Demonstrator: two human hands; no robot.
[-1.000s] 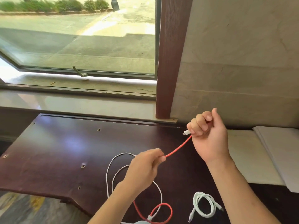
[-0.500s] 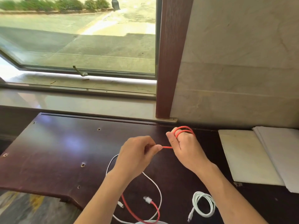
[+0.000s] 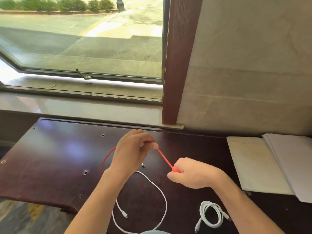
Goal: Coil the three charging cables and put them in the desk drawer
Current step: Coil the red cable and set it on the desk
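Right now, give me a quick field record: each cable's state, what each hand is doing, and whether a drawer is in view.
red cable: partly coiled, taut between both hands, slack loops left of the left wrist
left hand: pinches the red cable
right hand: grips red loops
loose white cable: uncoiled, on desk
coiled white cable: coiled, on desk near right forearm
drawer: not in view
papers: far right of desk

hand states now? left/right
Left hand: closed, pinching the red cable.
Right hand: closed, grip on the coiled red cable.
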